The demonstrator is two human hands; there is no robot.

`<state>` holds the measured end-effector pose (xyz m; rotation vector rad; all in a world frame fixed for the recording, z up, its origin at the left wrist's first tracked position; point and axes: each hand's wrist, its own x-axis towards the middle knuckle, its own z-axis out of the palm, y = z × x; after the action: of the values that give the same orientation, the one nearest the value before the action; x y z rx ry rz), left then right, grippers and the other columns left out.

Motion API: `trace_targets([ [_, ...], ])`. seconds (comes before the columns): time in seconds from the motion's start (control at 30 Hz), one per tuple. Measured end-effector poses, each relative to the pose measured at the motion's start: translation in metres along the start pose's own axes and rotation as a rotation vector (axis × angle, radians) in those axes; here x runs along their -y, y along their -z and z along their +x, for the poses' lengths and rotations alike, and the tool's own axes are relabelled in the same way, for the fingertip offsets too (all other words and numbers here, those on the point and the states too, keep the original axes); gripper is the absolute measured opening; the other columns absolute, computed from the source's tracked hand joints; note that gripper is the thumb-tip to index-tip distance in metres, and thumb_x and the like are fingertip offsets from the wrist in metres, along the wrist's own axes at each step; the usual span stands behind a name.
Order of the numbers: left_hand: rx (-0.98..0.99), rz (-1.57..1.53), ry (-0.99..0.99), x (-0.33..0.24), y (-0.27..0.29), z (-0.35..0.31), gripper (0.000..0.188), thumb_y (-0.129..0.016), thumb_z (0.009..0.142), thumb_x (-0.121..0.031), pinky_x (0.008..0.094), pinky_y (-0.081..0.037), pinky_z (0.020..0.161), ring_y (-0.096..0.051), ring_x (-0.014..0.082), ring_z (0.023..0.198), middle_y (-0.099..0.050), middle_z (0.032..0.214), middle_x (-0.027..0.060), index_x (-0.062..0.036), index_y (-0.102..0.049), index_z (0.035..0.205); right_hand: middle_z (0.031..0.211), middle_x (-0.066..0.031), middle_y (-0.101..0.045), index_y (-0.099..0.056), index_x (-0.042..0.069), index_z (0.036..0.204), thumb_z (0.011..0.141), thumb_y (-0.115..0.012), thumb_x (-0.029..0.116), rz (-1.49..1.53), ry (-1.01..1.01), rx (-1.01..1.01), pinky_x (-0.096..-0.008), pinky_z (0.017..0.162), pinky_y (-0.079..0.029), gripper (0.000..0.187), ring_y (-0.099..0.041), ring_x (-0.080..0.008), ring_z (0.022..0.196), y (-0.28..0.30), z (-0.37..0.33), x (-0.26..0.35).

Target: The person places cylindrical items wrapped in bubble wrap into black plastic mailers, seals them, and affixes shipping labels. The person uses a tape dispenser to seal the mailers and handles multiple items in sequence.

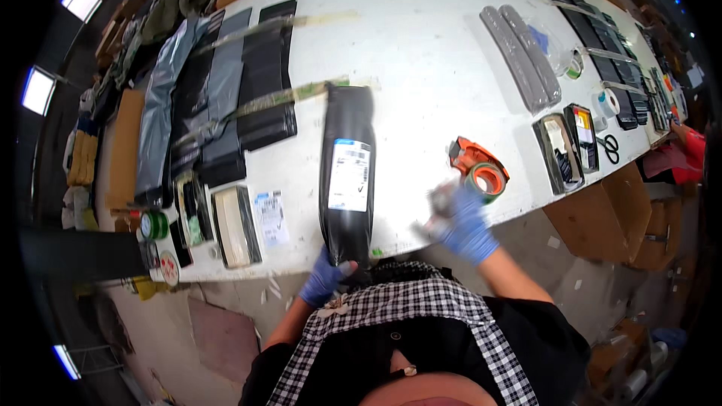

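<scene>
Here I am on the remote feed: white worktop (421, 30) filling my view, and there's the black parcel (350, 113), label (350, 180) up, near end right at the front edge. That's my worry: if the left hand (322, 281) slackens, it could slip or twist. And with the right hand (465, 229) this close to the orange tape dispenser (474, 154), a careless sweep might knock that. Fingers now! Left ones pinch the parcel's near end, thumb on top; right ones blur around something greyish (439, 207), opening impossible to tell.
</scene>
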<state>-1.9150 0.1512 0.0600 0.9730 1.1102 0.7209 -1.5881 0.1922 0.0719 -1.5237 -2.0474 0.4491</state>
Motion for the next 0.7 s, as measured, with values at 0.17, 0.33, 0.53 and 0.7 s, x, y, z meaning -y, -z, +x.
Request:
trace_targets([
  [0.17, -0.159, 0.234, -0.53, -0.046, -0.025, 0.088, 0.084, -0.063, 0.085, -0.036, 0.0376, -0.032, 0.108, -0.039, 0.0232, 0.13, -0.041, 0.141, 0.0126, -0.0033, -0.02, 0.149, 0.099, -0.0061, -0.06, -0.046, 0.004, 0.132, 0.082, -0.075, 0.033, 1.349, -0.475, 0.595, -0.0286, 0.069, -0.051, 0.065, -0.058, -0.0136, 0.082, -0.052, 0.085, 0.073],
  [0.33, -0.141, 0.049, -0.752, -0.243, 0.01, 0.196, 0.088, -0.047, 0.091, -0.065, 0.0364, -0.03, 0.11, -0.038, 0.0258, 0.132, -0.035, 0.147, 0.0179, -0.0077, -0.019, 0.152, 0.119, -0.0129, -0.057, -0.053, 0.009, 0.125, 0.097, -0.055, 0.021, 2.13, -0.291, -0.145, -0.0378, 0.088, -0.054, 0.031, -0.06, -0.0268, 0.101, 0.067, 0.374, -0.002],
  [0.53, -0.372, 0.899, -0.568, -0.207, 0.111, 0.235, 0.041, -0.072, 0.078, -0.013, 0.0296, -0.046, 0.091, -0.058, 0.0249, 0.102, -0.061, 0.112, 0.0113, -0.0054, -0.061, 0.118, 0.128, -0.0114, -0.06, -0.058, 0.011, 0.129, 0.088, -0.066, 0.034, 0.273, -0.02, -0.46, -0.0352, 0.099, -0.045, 0.047, -0.054, -0.024, 0.121, 0.129, 0.384, -0.115],
  [0.7, -0.369, 1.46, -0.277, -0.161, 0.222, 0.254, 0.044, -0.078, 0.068, -0.018, 0.0393, -0.047, 0.092, -0.057, 0.0332, 0.104, -0.059, 0.106, 0.012, -0.0097, -0.061, 0.108, 0.133, -0.0166, -0.055, -0.057, 0.015, 0.129, 0.075, -0.071, 0.03, -0.772, -0.71, -0.056, -0.0402, 0.1, -0.044, 0.058, -0.054, -0.0331, 0.121, 0.12, 0.249, -0.285],
])
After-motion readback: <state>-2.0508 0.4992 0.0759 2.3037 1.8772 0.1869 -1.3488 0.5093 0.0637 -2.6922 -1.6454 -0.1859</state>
